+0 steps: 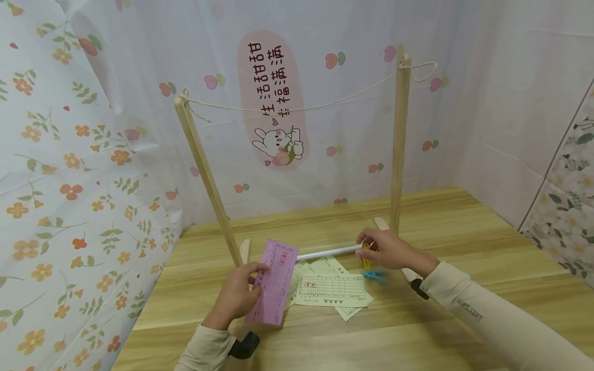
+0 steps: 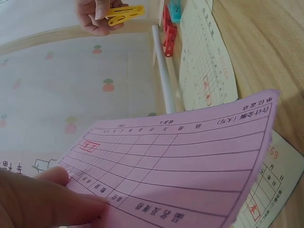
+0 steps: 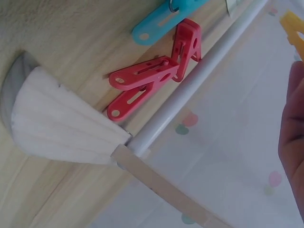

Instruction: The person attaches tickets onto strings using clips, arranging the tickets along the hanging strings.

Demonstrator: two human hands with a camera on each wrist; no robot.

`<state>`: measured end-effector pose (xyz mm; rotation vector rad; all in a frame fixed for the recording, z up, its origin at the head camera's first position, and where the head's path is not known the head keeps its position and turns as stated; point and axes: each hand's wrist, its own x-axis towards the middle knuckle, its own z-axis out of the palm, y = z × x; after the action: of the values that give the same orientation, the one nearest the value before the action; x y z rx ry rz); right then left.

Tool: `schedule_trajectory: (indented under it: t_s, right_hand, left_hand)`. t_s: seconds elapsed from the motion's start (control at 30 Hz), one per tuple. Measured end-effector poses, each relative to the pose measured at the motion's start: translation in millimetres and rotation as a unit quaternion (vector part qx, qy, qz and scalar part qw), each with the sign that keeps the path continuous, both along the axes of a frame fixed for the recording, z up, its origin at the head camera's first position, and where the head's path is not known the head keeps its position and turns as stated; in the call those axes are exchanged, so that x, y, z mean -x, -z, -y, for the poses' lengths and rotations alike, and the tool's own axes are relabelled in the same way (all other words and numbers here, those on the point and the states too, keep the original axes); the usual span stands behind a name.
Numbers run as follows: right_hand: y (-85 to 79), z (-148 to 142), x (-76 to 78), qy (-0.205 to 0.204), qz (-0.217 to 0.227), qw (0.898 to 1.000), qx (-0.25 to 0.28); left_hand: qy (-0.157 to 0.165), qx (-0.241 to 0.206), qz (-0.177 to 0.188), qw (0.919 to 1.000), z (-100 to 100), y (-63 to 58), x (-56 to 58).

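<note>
At the near edge of the head view, both sleeves run out of the picture, a black device [image 1: 244, 345] beside the left cuff. The left hand [image 1: 237, 293] has a pink slip [image 1: 275, 283] pinched at its side edge, the grip closed to the paper's thickness; in the left wrist view the thumb and one fingertip show, and how the other fingers lie cannot be told. The slip is held tilted over the counter [image 1: 371, 340], covering part of the pale slips [image 1: 330, 290], which overlap so that the lower ones show only in part. By their right edge lies a blue clip [image 1: 375, 276].

The right hand [image 1: 387, 250] has a yellow clip [image 2: 126, 14] between thumb and fingers, the grip narrowed onto it. The right wrist view cuts off both hand and clip, and the clip's far end is covered by the fingers. Red clips [image 3: 187, 29], clear there beside a white rod [image 1: 330, 252], cannot be made out in the head view. The pink slip masks the rod's left end, the right hand its other end.

Farther back rise two wooden posts [image 1: 400, 144], a thin string [image 1: 287, 110] sagging between their tops, before a printed cloth [image 1: 352, 154].
</note>
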<state>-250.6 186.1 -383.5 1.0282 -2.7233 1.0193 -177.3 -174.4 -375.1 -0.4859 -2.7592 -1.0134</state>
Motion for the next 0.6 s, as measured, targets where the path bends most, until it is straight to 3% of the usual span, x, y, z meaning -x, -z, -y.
schedule_trajectory:
  t_s: [0.27,0.43,0.6]
  right_hand:
    - [-8.7,2.0,0.1,0.018,0.023,0.999,0.022]
    - [-12.1,3.4,2.5,0.034,-0.008,0.999,0.017]
    - [-13.1,7.7,5.2,0.026,-0.012,0.999,0.029]
  left_hand:
    - [-0.005,-0.003,-0.014,0.9999,-2.2,-2.8,3.1]
    - [0.001,-0.015,-0.032,0.9994,-3.3,-5.6,6.8]
    - [-0.010,-0.031,-0.021,0.9992,-2.2,-11.6,6.3]
